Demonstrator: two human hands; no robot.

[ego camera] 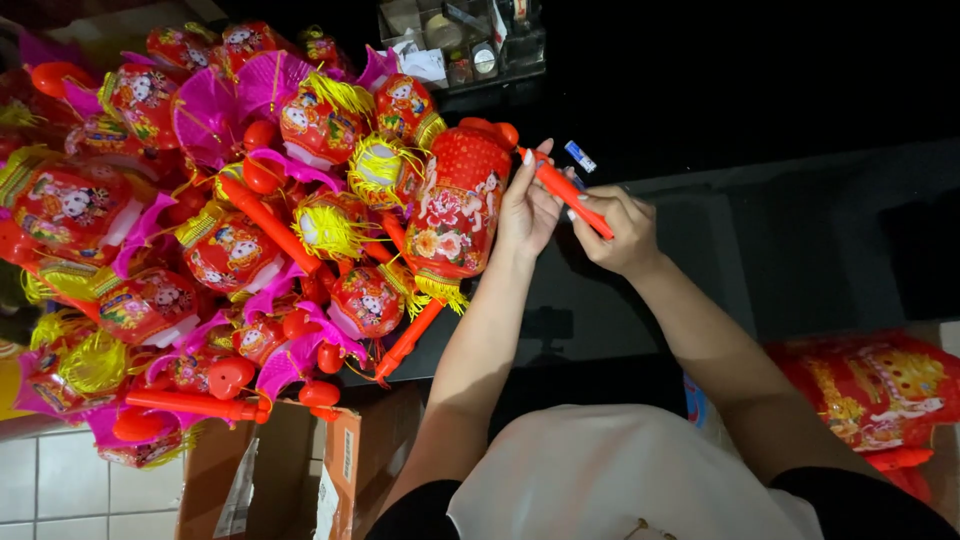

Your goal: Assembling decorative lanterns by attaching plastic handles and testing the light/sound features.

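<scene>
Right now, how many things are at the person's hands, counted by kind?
Red floral lantern: 1
Red handle stick: 1
Small blue-and-white item: 1
Total: 3

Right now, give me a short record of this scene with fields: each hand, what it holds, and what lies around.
left hand: fingers on the red handle stick, beside a red paper lantern
right hand: grips the same stick lower down
pile: many red, pink and yellow lanterns heaped to the left
below pile: cardboard box
far right: flat red packets
top: clear organiser with small items
</scene>
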